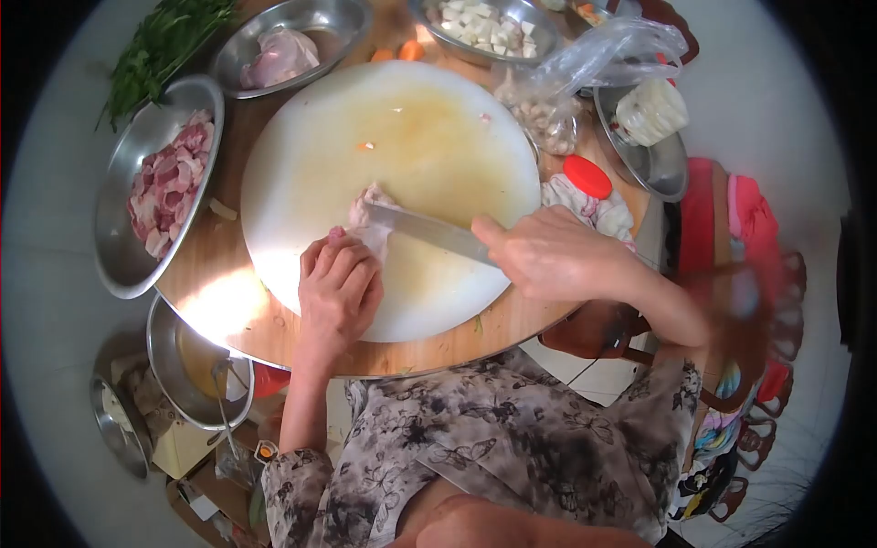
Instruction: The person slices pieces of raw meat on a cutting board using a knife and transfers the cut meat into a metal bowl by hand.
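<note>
A pale pink piece of raw meat [373,239] lies on the round white cutting board [311,119], left of its middle. My left hand [340,288] has its fingers curled and pressed on the near-left side of that meat. From the right, my right hand [553,256] grips a kitchen knife [434,237], its handle hidden in the fist. The blade points left across the board, and its tip end touches or overlaps the meat. Tiny orange and pink scraps are scattered farther up the board.
Around the board stand a bowl of cut meat [206,205], a bowl [239,82] with one larger meat piece, and a bowl of white cubes [539,50]. A plastic bag of garlic [553,123], red lid [587,177] and cloth [607,217] lie right; greens [164,55] sit far left.
</note>
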